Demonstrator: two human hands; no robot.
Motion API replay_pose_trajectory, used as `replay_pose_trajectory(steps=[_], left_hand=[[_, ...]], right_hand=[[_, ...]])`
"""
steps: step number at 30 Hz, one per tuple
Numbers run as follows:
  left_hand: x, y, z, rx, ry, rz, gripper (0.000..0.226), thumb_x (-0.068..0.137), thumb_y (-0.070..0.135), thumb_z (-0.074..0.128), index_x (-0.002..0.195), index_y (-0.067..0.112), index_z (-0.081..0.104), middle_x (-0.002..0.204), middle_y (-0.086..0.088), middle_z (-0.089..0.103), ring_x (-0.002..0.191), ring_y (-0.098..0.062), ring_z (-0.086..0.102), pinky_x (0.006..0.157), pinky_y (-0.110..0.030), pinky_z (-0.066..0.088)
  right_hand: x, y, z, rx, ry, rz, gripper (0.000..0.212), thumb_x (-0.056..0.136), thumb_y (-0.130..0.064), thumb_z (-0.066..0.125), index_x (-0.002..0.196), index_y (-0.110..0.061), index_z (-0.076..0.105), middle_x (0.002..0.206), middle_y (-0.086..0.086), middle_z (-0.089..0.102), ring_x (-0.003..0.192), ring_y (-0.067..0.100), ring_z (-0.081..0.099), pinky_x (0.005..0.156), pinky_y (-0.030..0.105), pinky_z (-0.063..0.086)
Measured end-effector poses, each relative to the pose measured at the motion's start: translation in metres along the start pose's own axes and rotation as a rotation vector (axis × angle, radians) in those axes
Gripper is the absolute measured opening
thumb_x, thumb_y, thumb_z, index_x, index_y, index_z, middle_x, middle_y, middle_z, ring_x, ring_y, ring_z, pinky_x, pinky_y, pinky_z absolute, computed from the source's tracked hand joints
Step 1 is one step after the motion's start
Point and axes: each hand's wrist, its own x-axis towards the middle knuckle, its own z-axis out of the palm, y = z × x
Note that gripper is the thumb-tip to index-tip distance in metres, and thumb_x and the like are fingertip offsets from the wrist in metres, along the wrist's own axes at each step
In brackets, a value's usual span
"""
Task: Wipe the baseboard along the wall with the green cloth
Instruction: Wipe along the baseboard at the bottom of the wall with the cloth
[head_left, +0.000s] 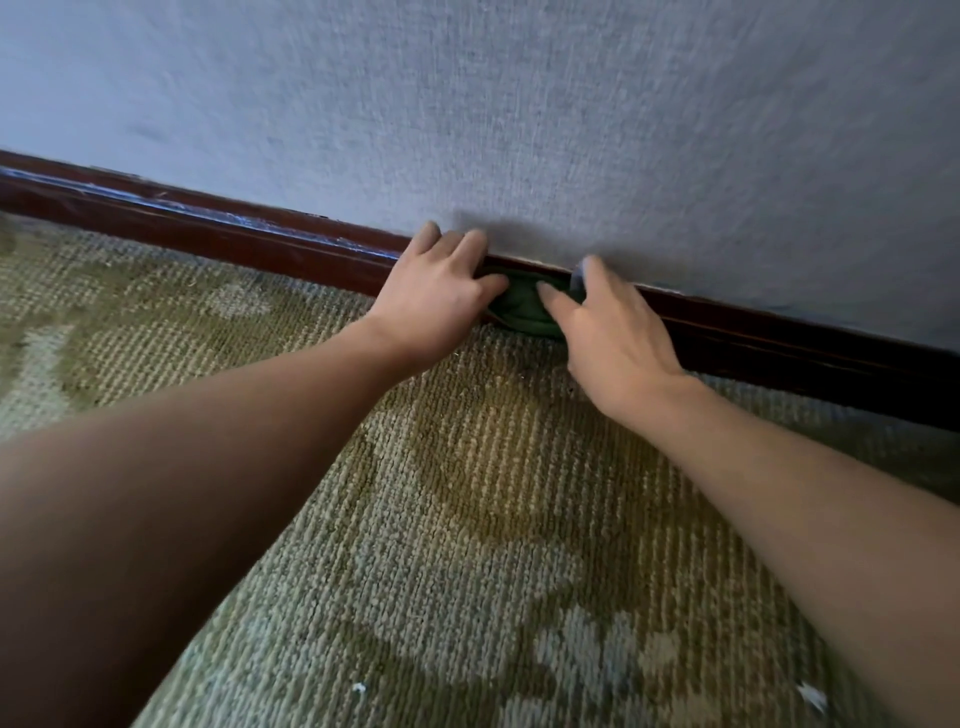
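1. From my remote seat I see the green cloth (524, 312) bunched against the brown baseboard (208, 234), at the foot of the wall (519, 104) where it meets the carpet (467, 519).
2. The left hand (441, 296) lays its fingers close together over the baseboard's top edge, with the thumb stretched sideways onto the cloth. I judge this steadies the wad.
3. The right hand (618, 338) has its fingers spread. One lies flat on the cloth and another reaches up to the top edge, probably to press the cloth into the moulding.
4. Both hands press rather than curl round it (as far as I can tell).
5. Most of the cloth is hidden between the hands. The right fingertips are blurred, and the baseboard's far ends run out of view.
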Motion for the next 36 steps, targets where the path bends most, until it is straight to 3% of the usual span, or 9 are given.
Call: replay_pose_trajectory(steps=[2, 5, 10, 13, 21, 25, 28, 31, 36], left_hand=[[0.000, 0.000, 0.001, 0.008, -0.011, 0.005, 0.014, 0.071, 0.000, 0.068, 0.084, 0.002, 0.072, 0.073, -0.020, 0.056, 0.069, -0.033, 0.058, 0.068, -0.036, 0.043], [-0.001, 0.000, 0.003, 0.006, -0.036, 0.001, 0.018, 0.068, -0.001, 0.072, 0.086, 0.002, 0.073, 0.074, -0.022, 0.057, 0.070, -0.034, 0.059, 0.069, -0.038, 0.044], [0.000, -0.008, 0.004, 0.040, -0.051, 0.050, 0.016, 0.068, 0.002, 0.073, 0.084, 0.003, 0.072, 0.075, -0.020, 0.057, 0.068, -0.032, 0.060, 0.069, -0.036, 0.044], [-0.001, -0.016, 0.002, 0.063, -0.048, 0.079, 0.014, 0.069, 0.002, 0.071, 0.083, 0.004, 0.072, 0.072, -0.019, 0.057, 0.064, -0.031, 0.060, 0.067, -0.035, 0.045], [-0.011, -0.031, 0.001, 0.065, -0.117, -0.014, 0.017, 0.076, 0.003, 0.066, 0.092, 0.004, 0.072, 0.081, -0.022, 0.057, 0.075, -0.034, 0.060, 0.071, -0.039, 0.039], [-0.014, -0.025, 0.001, 0.095, -0.097, -0.016, 0.016, 0.074, 0.004, 0.067, 0.089, 0.005, 0.072, 0.083, -0.018, 0.060, 0.076, -0.032, 0.061, 0.075, -0.038, 0.042], [-0.025, -0.019, 0.002, 0.111, -0.097, 0.083, 0.013, 0.069, 0.003, 0.069, 0.082, 0.005, 0.073, 0.074, -0.015, 0.061, 0.067, -0.028, 0.061, 0.072, -0.034, 0.046], [-0.032, -0.014, 0.002, 0.113, -0.097, 0.166, 0.017, 0.070, 0.007, 0.058, 0.076, 0.008, 0.074, 0.070, -0.012, 0.061, 0.059, -0.026, 0.060, 0.066, -0.031, 0.048], [-0.033, -0.004, 0.000, 0.056, -0.142, 0.204, 0.015, 0.060, 0.008, 0.078, 0.074, 0.008, 0.074, 0.068, -0.011, 0.060, 0.058, -0.026, 0.059, 0.063, -0.031, 0.048]], right_hand=[[-0.001, 0.000, 0.001, 0.014, -0.007, 0.023, 0.030, 0.098, -0.029, 0.032, 0.121, -0.015, 0.042, 0.101, 0.000, 0.037, 0.093, 0.014, 0.033, 0.071, 0.024, 0.021], [0.000, -0.001, 0.006, 0.037, -0.050, 0.033, 0.035, 0.097, -0.026, 0.028, 0.130, -0.022, 0.040, 0.116, 0.004, 0.040, 0.088, 0.011, 0.024, 0.072, 0.025, 0.020], [0.004, -0.002, 0.005, -0.005, -0.039, -0.005, 0.031, 0.098, -0.023, 0.032, 0.126, -0.016, 0.042, 0.112, 0.005, 0.040, 0.091, 0.015, 0.031, 0.071, 0.026, 0.021], [0.007, -0.007, 0.011, 0.051, -0.037, 0.009, 0.029, 0.098, -0.026, 0.031, 0.123, -0.016, 0.043, 0.099, -0.003, 0.031, 0.089, 0.014, 0.032, 0.069, 0.025, 0.019], [0.018, -0.027, 0.021, 0.124, -0.053, 0.042, 0.018, 0.099, -0.028, 0.032, 0.109, -0.016, 0.040, 0.098, -0.001, 0.037, 0.091, 0.017, 0.037, 0.070, 0.029, 0.023], [0.012, -0.025, 0.022, 0.015, -0.102, -0.008, 0.039, 0.098, -0.027, 0.027, 0.136, -0.019, 0.034, 0.123, 0.006, 0.042, 0.103, 0.021, 0.039, 0.073, 0.026, 0.021], [-0.002, -0.022, 0.023, -0.091, -0.097, -0.086, 0.038, 0.096, -0.023, 0.031, 0.133, -0.018, 0.037, 0.120, 0.008, 0.041, 0.090, 0.018, 0.032, 0.069, 0.028, 0.022], [-0.020, -0.019, 0.028, -0.291, -0.111, -0.191, 0.043, 0.092, -0.014, 0.041, 0.135, -0.018, 0.034, 0.118, 0.011, 0.035, 0.094, 0.025, 0.039, 0.067, 0.031, 0.026], [-0.033, -0.019, 0.024, -0.350, -0.144, -0.144, 0.052, 0.084, -0.001, 0.052, 0.127, -0.020, 0.030, 0.121, 0.014, 0.026, 0.095, 0.031, 0.045, 0.064, 0.032, 0.032]])
